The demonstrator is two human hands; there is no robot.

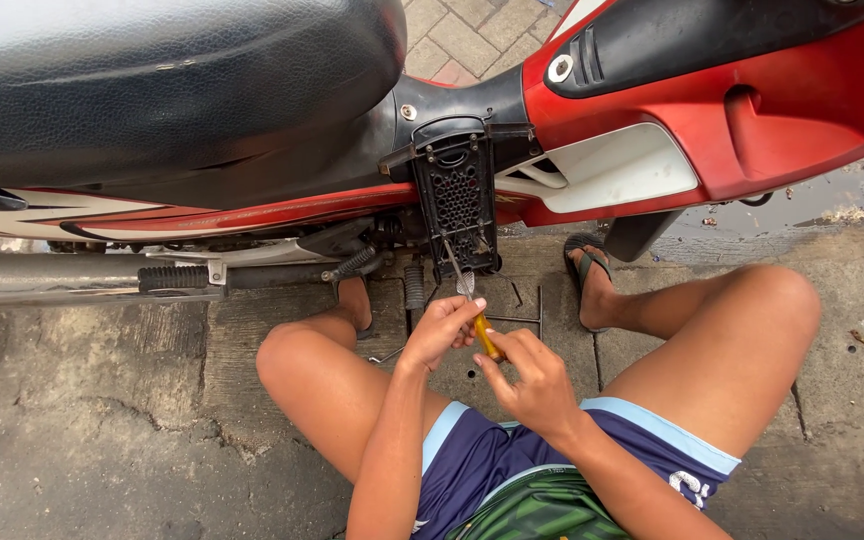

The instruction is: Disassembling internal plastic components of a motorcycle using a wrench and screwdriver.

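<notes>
Navy shorts [482, 455], pale-blue hems, black sandals [584, 262]

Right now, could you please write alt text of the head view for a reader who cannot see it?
A squatting person's left hand and right hand hold a yellow-handled screwdriver with its tip at a black perforated cover low on a red and black motorcycle. The motorcycle stands on a cracked concrete pavement, and the person wears blue shorts and sandals.
</notes>
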